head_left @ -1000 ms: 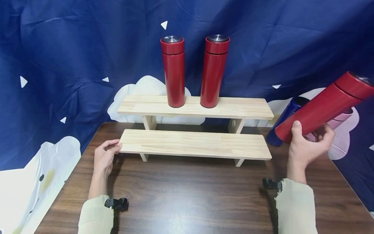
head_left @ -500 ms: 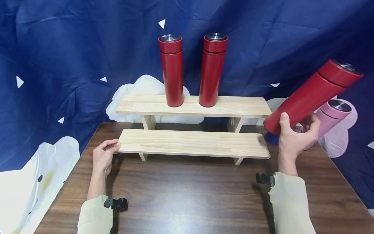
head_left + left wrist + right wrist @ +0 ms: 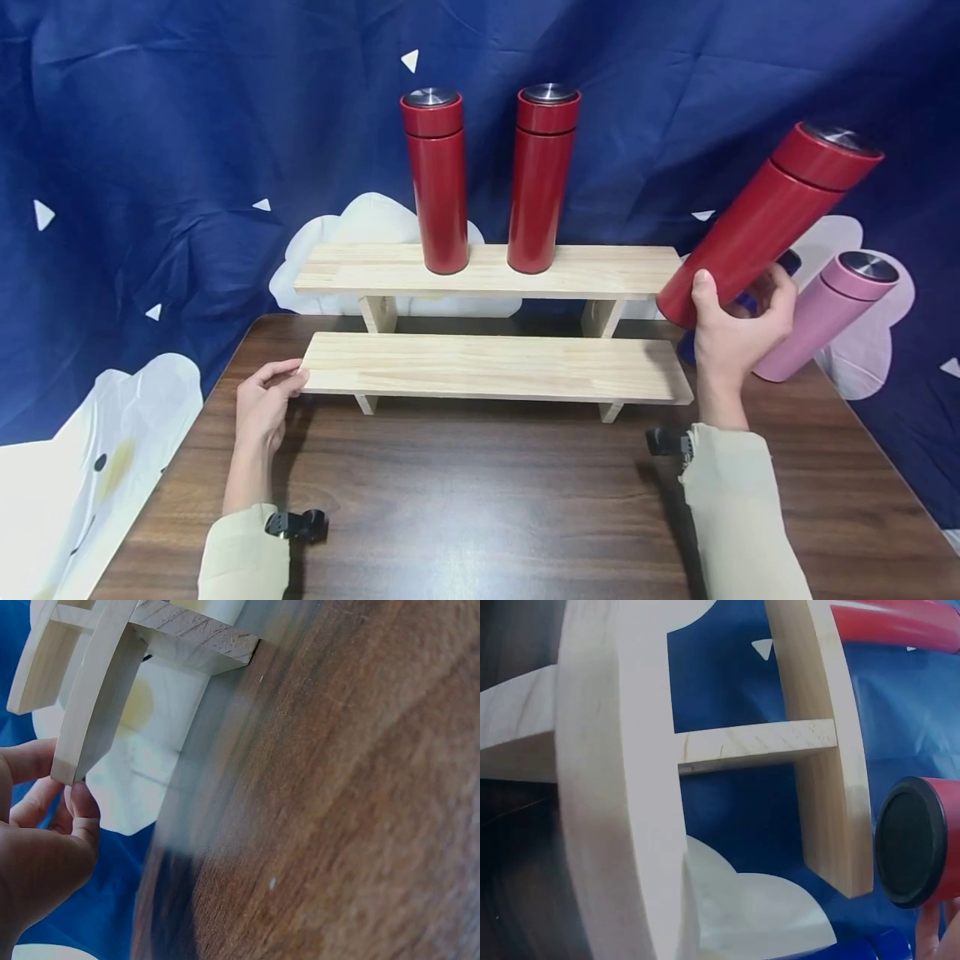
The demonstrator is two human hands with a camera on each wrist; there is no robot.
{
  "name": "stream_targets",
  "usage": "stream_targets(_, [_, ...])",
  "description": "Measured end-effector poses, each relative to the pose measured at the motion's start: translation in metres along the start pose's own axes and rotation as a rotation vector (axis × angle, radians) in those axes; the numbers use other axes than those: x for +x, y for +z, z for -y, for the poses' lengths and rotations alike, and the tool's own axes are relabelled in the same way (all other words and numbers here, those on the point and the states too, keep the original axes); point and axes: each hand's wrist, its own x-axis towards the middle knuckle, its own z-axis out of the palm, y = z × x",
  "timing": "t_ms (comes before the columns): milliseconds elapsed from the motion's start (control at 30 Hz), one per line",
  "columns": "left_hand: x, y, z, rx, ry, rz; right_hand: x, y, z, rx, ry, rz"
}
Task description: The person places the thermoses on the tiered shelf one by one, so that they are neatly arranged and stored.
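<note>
A two-tier wooden display shelf stands on the table. My left hand pinches the left end of its lower board between thumb and fingers; the left wrist view shows the fingertips at the board's corner. In my right hand is a red thermos bottle, gripped near its base and tilted with the lid up to the right. Its dark base is close to the upper board's right end in the right wrist view. Two more red thermos bottles stand upright on the upper board.
Behind my right hand a pink thermos bottle stands on the brown table. A blue thermos bottle is mostly hidden by the hand and the red bottle. A dark blue curtain with white shapes hangs behind.
My right hand has carried the red thermos bottle leftward and up toward the shelf, and the bottle has become more upright. More of the pink bottle shows. My left hand keeps its place.
</note>
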Motion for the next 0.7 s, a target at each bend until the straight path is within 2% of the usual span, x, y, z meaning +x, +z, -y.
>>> stream_targets(267, [-0.003,0.000,-0.002,0.008,0.004,-0.003,0.002,0.010,0.004,0.000,0.010,0.032])
stream_targets(567, [-0.003,0.000,-0.002,0.010,0.001,-0.005,-0.001,0.023,0.010,-0.061,0.068,0.084])
stream_targets(700, [-0.003,0.000,-0.001,0.007,-0.002,-0.005,-0.003,0.030,0.011,-0.079,0.059,0.113])
